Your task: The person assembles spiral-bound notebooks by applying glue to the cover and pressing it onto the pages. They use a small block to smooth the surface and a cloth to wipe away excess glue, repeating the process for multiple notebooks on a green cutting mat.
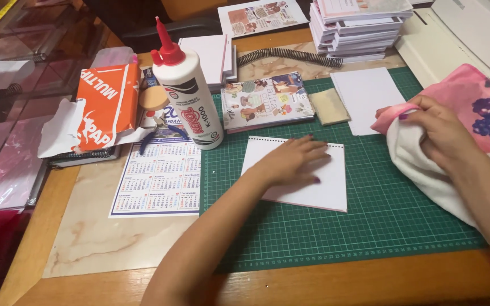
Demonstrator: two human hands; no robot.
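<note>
The left hand [291,160] lies flat and released, palm down, on a white punched pad [324,181] in the middle of the frame, on the green cutting mat [381,226]. The right hand [440,133], at the right edge, is clenched on a pink and white cloth [421,164]. Left of the pad, a white glue bottle [191,96] with a red cap stands above a calendar sheet [160,175]. Stacked booklets [358,28] sit at upper right.

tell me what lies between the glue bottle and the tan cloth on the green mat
In the head view, an illustrated booklet lies between the glue bottle and the tan cloth, on the green cutting mat.
</note>
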